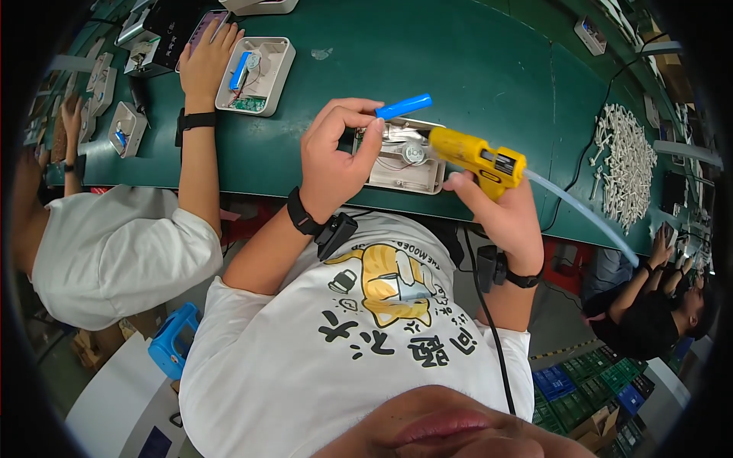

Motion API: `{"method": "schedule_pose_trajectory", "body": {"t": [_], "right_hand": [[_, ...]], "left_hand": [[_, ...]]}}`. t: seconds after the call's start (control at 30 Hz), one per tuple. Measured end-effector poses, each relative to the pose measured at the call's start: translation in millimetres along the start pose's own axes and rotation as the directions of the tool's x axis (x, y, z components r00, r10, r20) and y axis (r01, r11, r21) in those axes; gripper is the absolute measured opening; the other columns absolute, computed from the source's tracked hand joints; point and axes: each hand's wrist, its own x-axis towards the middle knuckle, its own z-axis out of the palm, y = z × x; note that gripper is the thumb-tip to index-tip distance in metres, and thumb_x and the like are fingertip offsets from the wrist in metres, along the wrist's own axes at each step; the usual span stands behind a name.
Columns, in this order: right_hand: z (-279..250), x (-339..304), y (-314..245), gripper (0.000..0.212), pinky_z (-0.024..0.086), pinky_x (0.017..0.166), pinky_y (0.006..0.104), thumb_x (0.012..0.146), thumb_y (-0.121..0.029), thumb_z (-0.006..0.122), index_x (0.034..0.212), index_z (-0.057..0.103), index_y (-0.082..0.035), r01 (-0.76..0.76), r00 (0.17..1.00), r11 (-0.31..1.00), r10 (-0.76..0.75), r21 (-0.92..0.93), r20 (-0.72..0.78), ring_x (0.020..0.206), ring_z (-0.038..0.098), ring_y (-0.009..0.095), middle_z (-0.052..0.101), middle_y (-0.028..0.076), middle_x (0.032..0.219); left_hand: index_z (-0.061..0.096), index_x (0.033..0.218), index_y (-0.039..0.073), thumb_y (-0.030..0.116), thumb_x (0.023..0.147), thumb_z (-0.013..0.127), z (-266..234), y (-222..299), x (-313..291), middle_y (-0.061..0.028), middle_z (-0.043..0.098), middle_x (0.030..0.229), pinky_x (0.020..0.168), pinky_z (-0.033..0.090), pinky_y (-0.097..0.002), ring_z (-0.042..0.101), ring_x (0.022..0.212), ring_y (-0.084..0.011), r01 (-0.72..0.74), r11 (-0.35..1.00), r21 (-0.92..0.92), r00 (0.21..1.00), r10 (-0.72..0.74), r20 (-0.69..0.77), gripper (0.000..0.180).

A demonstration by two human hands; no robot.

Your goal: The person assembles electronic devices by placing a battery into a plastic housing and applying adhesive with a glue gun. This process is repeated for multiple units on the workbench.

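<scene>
My left hand [334, 153] pinches a blue cylindrical battery [406, 105] between thumb and fingertips, just above the far edge of a white plastic housing [416, 183]. Inside this open housing lie a round speaker [413, 153] and thin wires; part of its left side is hidden by my hand. My right hand [510, 217] is wrapped round a yellow hot glue gun [475, 155], whose nozzle points left over the housing's right side. A long, translucent glue stick [584, 212] trails from the gun's back toward the lower right.
On the left, a co-worker's hand [210, 65] rests beside another white housing [282, 72] with a blue battery and green circuit board. To the right, a pile of small white parts [624, 164] lies past a black cable [592, 156] on the green table [458, 53].
</scene>
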Motion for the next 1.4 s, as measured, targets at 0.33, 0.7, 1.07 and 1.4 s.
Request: {"method": "schedule_pose_trajectory", "body": {"t": [0.33,0.7,1.07,1.4], "right_hand": [[-3.9,-4.4,5.2,0.036,0.043,0.052,0.0210,0.099,-0.031,0.082,0.120,0.075,-0.003,-0.140,0.986,0.990,0.142,0.027,-0.083,0.066,0.059,0.003,0.067,-0.005,0.082],[-3.9,-8.3,3.7,0.038,0.041,0.050,0.0219,0.098,-0.034,0.083,0.120,0.076,-0.003,-0.105,0.989,0.994,0.102,-0.025,-0.104,0.060,0.051,0.002,0.066,-0.005,0.081],[-10.0,-14.9,6.8,0.039,0.043,0.049,0.0208,0.103,-0.031,0.078,0.126,0.072,0.000,-0.118,0.992,0.993,0.119,0.032,-0.048,0.063,0.059,0.004,0.073,0.000,0.090],[-12.9,-9.9,11.1,0.040,0.046,0.050,0.0199,0.104,-0.029,0.077,0.130,0.070,0.001,-0.146,0.987,0.982,0.153,0.119,-0.057,0.069,0.067,0.007,0.079,0.006,0.096]], "left_hand": [[0.070,0.095,0.002,-0.002,0.089,0.080,-1.4,-2.4,-1.2,-0.0131,0.079,0.107,0.076,0.060,-0.0326,0.076,0.090,-0.0233,-0.100,0.993,0.069,0.991,0.093,0.091,0.012],[0.074,0.101,0.002,-0.003,0.088,0.080,-1.8,3.3,1.9,-0.0117,0.079,0.107,0.092,0.063,-0.0389,0.077,0.093,-0.0253,-0.144,0.989,0.041,0.983,0.138,0.120,0.016],[0.082,0.111,0.006,-0.003,0.088,0.079,-3.8,2.1,2.3,-0.0097,0.079,0.109,0.106,0.060,-0.0473,0.077,0.096,-0.0268,-0.203,0.978,0.042,0.958,0.189,0.216,0.025],[0.083,0.112,0.008,0.005,0.091,0.081,-8.4,13.6,10.7,-0.0061,0.076,0.106,0.098,0.054,-0.0405,0.067,0.108,-0.0249,-0.107,0.950,0.295,0.955,0.016,0.296,0.022]]}}
